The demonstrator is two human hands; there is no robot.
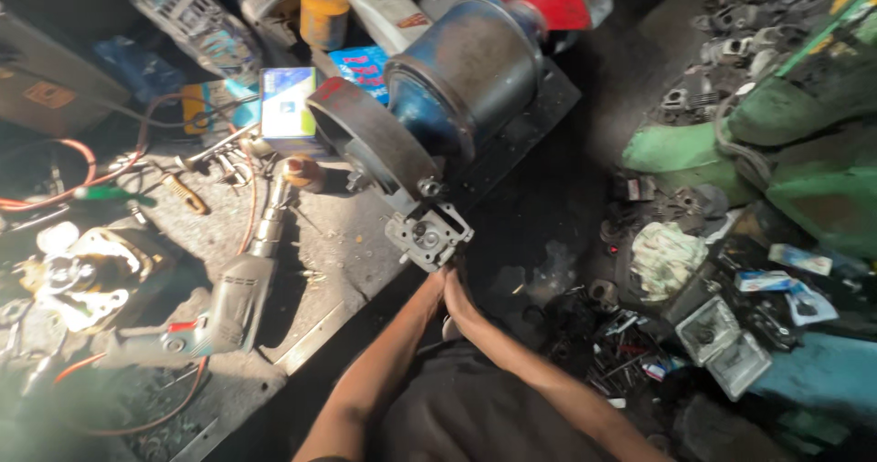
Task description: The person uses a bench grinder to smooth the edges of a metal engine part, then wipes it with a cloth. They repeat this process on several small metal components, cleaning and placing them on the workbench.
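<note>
Both hands, the left hand point(437, 284) and the right hand point(459, 290), grasp a small grey metal casting point(427, 233) from below, pressing it against the guarded wheel point(370, 142) of a blue bench grinder point(466, 74) just above them. A grey electric drill point(228, 307) lies on the counter point(338, 243), well off to the left of the hands.

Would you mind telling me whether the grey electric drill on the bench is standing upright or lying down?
Lying down: the grey electric drill rests flat on its side on the bench.

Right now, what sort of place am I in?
Most likely a small repair workshop. A bench grinder sits on the cluttered workbench, an electric drill lies beside it, and both hands hold a small metal part at the wheel.
</note>
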